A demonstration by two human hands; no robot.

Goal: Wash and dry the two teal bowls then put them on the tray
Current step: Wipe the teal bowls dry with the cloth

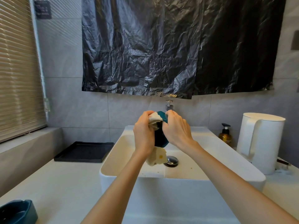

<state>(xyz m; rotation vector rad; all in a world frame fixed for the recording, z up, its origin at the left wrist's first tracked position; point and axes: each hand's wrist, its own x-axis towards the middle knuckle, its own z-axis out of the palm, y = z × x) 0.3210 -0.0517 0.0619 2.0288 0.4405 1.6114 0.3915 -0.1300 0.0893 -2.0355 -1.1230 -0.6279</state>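
Teal bowl (160, 135) — edge-on, cloth-wrapped (153, 118)

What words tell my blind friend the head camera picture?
Over a white sink, the right hand holds a teal bowl and the left hand presses a cream cloth on it. Another teal bowl and a black tray sit left.

Soft daylight enters through the blinds (17, 70) at left; wide-angle edges bend.
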